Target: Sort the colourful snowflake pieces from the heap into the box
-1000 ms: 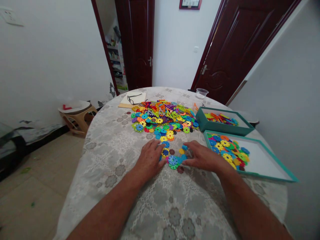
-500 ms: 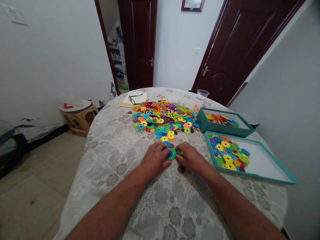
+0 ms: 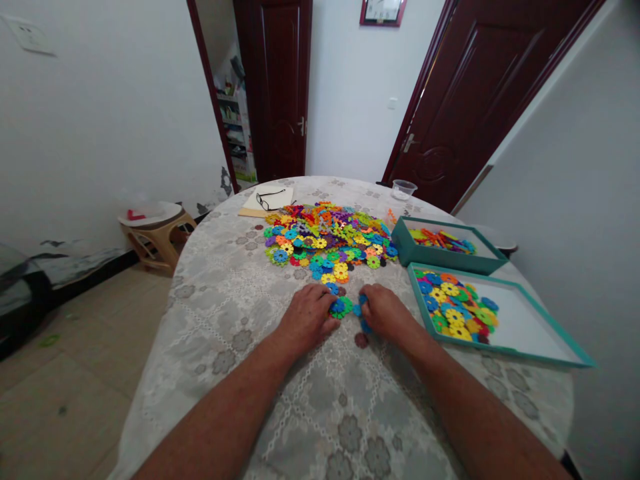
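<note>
My left hand [image 3: 309, 315] and my right hand [image 3: 383, 313] rest close together on the round table [image 3: 225, 313], fingers curled around a small cluster of flower-shaped plastic discs [image 3: 345, 307] in blue and green. Both hands press on the cluster from either side. Just beyond them spreads a big pile of coloured discs [image 3: 330, 239]. What lies under my palms is hidden.
A shallow teal tray [image 3: 525, 327] with several discs lies at the right, a teal box [image 3: 447, 243] of pieces behind it. Glasses on a notebook [image 3: 267, 199] and a clear cup [image 3: 403, 189] sit at the far edge. A stool [image 3: 155, 230] stands at the left.
My hands have drawn together, gathering the loose discs near the table's middle into a tight cluster between the fingers. My right hand slid left, away from the tray.
</note>
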A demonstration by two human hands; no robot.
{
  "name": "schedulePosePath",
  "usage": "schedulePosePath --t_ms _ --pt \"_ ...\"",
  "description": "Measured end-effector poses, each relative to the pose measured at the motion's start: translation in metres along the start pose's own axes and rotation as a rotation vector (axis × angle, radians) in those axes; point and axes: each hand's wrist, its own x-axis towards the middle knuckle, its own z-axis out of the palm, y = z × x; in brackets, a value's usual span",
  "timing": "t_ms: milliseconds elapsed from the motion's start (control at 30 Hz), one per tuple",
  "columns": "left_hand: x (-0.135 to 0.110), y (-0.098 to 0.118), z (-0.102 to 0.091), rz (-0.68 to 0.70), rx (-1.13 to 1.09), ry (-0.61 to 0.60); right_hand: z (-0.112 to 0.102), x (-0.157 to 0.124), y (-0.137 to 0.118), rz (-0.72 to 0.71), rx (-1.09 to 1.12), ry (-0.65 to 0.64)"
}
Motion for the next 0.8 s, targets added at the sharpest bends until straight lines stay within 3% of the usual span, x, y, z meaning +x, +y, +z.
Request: schedulePosePath --t_ms 100,200,300,400,500,633,700,800 --pt "0.001 -0.002 0.001 0.005 0.032 -0.023 -0.01 0.001 0.009 -0.007 0.018 -0.015" --pt "0.002 -0.004 0.002 0.017 0.078 -0.045 -0.03 0.0 0.031 0.045 -0.033 0.062" --pt "0.004 -0.006 0.002 0.031 0.118 -0.065 -0.052 -0.008 0.066 0.211 -0.179 0.196" --pt "0.006 -0.006 0.001 0.03 0.146 -0.062 -0.065 -0.018 0.104 0.417 -0.309 0.251" --pt "0.007 -0.005 -0.001 -0.007 0.182 -0.067 -0.068 -0.022 0.125 0.479 -0.374 0.302" --pt "0.007 -0.004 -0.004 -0.043 0.233 -0.081 -0.058 -0.014 0.105 0.207 -0.233 0.34" --pt "0.007 -0.005 -0.003 -0.038 0.243 -0.079 -0.046 -0.009 0.079 0.047 -0.085 0.248" --pt "0.008 -0.006 -0.001 -0.076 0.23 -0.066 -0.026 -0.005 0.042 -0.048 -0.02 0.09"
